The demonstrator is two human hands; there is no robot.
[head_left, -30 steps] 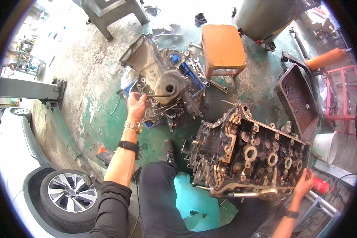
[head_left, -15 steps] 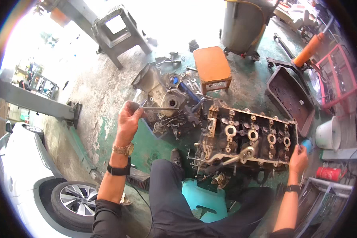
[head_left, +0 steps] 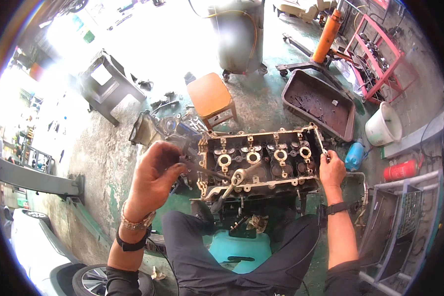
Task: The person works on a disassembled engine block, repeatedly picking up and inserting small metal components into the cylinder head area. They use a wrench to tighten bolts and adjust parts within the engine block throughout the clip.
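In front of me lies an engine cylinder head with several round bearing openings. My left hand, blurred and raised at its left end, is closed around a thin metal rod that reaches right over the head. A ratchet wrench rests across the head's near side, its handle pointing down toward me. My right hand is closed at the right end, fingers pinching a slim light metal piece along the edge; its exact kind is unclear.
An orange-topped stool and loose engine parts lie beyond. To the right stand a dark tray, a white bucket, a blue bottle and a red canister. A turquoise stool shows between my legs; a car stands left.
The view has swung right, so the surroundings sit further left. My left hand has come closer to the cylinder head with the rod; my right hand remains at its right end.
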